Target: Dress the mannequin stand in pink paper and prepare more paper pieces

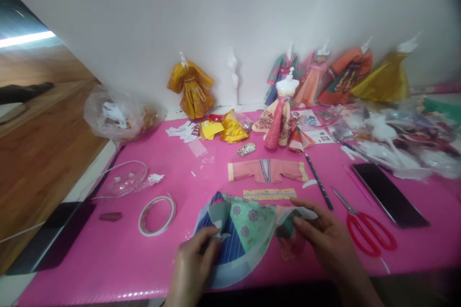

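A curved patterned paper skirt piece (pixel 245 230), green and blue with flower prints, lies at the near edge of the pink mat (pixel 108 259). My left hand (pixel 192 264) pinches its left part, fingers closed on the paper. My right hand (pixel 324 237) presses and grips the right end of the same piece. Just beyond lie a narrow yellow patterned strip (pixel 269 194) and a small pink paper jacket (pixel 267 171).
Red-handled scissors (pixel 367 230), a dark phone (pixel 389 194) and a striped pencil (pixel 319 180) lie to the right. A tape roll (pixel 157 215) and a clear dish (pixel 126 180) sit left. Dressed paper dolls (pixel 279 115) stand along the wall, with plastic bags (pixel 403 139) at right.
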### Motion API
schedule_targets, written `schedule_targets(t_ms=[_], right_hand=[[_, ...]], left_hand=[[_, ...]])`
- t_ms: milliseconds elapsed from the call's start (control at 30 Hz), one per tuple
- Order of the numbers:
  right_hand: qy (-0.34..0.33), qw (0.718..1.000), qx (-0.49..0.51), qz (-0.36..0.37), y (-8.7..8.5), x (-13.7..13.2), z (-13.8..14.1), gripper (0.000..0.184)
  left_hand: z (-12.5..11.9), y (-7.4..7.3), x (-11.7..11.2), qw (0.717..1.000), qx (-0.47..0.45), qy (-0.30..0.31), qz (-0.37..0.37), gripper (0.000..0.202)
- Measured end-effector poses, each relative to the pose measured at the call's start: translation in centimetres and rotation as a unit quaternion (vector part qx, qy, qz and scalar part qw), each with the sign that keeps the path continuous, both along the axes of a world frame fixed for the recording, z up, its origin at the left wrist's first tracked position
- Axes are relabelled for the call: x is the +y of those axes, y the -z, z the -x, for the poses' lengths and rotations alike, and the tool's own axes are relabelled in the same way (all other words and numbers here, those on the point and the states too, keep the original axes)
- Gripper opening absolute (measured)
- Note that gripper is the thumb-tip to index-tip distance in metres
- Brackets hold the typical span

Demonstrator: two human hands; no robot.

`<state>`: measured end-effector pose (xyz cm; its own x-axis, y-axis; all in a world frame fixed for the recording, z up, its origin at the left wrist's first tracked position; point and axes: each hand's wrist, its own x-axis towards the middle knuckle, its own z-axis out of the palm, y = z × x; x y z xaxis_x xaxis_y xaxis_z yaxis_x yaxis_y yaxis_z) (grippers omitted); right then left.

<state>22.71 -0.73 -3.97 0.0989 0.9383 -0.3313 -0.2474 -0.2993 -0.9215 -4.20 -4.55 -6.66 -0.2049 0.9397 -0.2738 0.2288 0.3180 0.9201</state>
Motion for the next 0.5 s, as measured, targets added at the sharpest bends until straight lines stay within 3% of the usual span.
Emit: schedule_targets(t_ms=[233, 500], right_hand=[[-0.012, 1.000, 0.017, 0.006, -0.2, -0.2, 0.3, 0.041], [-0.014, 0.999, 0.037, 0.010, 0.1, -0.2, 0.4, 0.040]], left_hand=[[-3.0, -0.2, 1.1, 0.986, 0.098, 0.130, -0.025, 0.013], [-2.3, 0.0, 1.4, 0.985, 0.086, 0.146, 0.044, 0.011]])
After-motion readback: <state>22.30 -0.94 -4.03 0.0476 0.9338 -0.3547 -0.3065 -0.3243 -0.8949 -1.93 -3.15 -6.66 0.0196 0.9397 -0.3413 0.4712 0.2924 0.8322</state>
